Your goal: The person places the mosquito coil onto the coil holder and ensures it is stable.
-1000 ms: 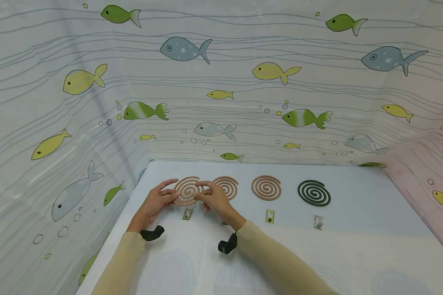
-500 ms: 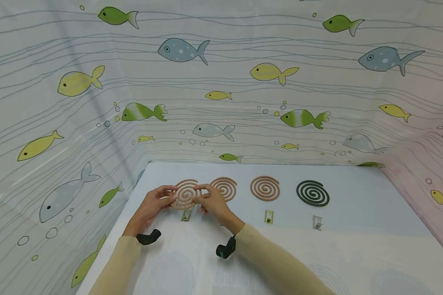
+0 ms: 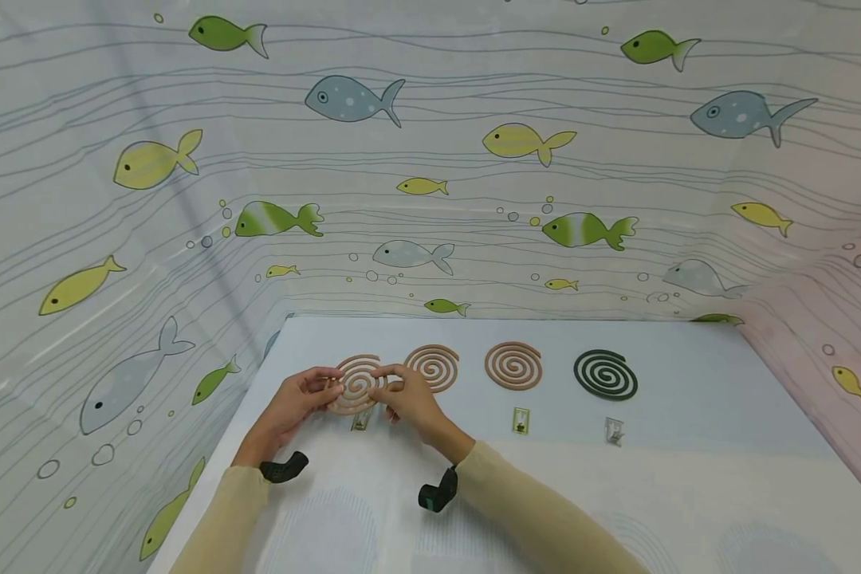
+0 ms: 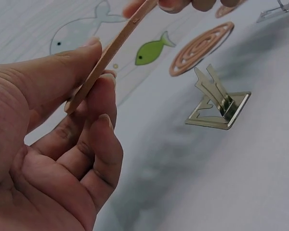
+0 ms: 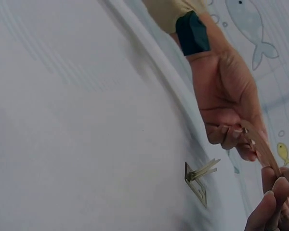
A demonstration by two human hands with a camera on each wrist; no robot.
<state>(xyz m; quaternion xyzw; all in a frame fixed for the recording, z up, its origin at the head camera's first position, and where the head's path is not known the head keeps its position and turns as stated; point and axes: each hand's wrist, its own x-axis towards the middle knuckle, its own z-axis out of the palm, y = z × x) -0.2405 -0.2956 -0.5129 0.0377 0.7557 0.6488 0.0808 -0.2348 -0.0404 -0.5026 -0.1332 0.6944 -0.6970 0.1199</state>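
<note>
A brown mosquito coil [image 3: 359, 386] is raised off the table between both hands. My left hand [image 3: 290, 408] pinches its left edge between thumb and fingers. On the opposite edge, the thumb and fingers of my right hand [image 3: 414, 405] grip it too. From the left wrist, the coil [image 4: 108, 55] shows edge-on and tilted. A small metal coil stand [image 4: 207, 123] lies below it, two prongs bent up from its flat frame. In the head view the coil's near edge overlaps this stand [image 3: 360, 422]. The right wrist view also has the stand [image 5: 189, 173] beneath the hands.
Another brown coil [image 3: 430, 368], a third brown coil [image 3: 513, 366] and a dark green coil [image 3: 606, 375] lie in a row to the right. Nearer are a gold-coloured stand [image 3: 520, 421] and a silvery stand [image 3: 615, 432]. Fish-patterned walls [image 3: 416, 215] enclose the white table [image 3: 689, 383].
Both hands have drawn the coil slightly toward me and left, so its near edge now overlaps the stand. The other coils stay put; the head view has shifted slightly.
</note>
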